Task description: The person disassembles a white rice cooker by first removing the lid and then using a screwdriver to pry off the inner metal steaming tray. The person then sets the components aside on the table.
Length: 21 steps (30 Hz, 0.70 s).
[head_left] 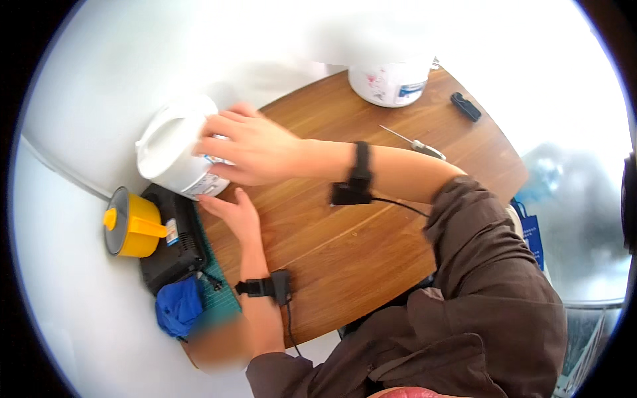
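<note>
At the far left of the table stands a white, rounded appliance (179, 162) with a handle on its lid, resembling a rice cooker. My right hand (249, 146) reaches across to its near side, fingers spread and slightly blurred, partly covering its front. Lower down, my left hand (237, 215) has its fingers stretched out against or just beside the base, with the thumb apart. I cannot tell how firmly either hand touches it. Black straps with small boxes and cables circle both wrists.
Left of my left arm are a yellow pot (142, 227), a black case (172, 255), blue cloth (179, 308) and a green mat (222, 302). On the wooden table (332, 245) are a white pot (381, 86), a thin-shafted tool (424, 147) and a small black object (466, 107).
</note>
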### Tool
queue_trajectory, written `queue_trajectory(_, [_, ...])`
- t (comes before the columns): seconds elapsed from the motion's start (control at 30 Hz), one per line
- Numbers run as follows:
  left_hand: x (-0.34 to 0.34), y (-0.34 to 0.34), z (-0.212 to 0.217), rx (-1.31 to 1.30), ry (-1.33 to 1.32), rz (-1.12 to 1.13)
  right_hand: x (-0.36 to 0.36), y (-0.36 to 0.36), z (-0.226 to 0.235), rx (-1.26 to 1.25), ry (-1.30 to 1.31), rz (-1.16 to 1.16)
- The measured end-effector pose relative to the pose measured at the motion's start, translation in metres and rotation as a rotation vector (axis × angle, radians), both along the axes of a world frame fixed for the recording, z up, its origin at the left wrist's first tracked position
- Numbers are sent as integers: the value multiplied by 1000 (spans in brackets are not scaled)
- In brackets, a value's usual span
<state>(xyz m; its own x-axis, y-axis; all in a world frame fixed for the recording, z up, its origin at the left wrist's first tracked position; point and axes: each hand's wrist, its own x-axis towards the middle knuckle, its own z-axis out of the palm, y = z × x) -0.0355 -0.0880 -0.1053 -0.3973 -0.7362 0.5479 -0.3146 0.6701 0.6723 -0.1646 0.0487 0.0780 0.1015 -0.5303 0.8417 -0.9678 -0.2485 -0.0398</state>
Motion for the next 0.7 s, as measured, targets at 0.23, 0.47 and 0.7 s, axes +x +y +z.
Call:
queue_trajectory(0.23, [-2,10,12,216,178,-19,-73,255,-84,256,-139,-663])
queue_trajectory(0.47, [-2,30,33,86,117,-60,-75,317,-122,443,-391,-899])
queue_trajectory(0.7, [-21,88,65,44,-299,-838,-67,309,-141,411,-521,-829])
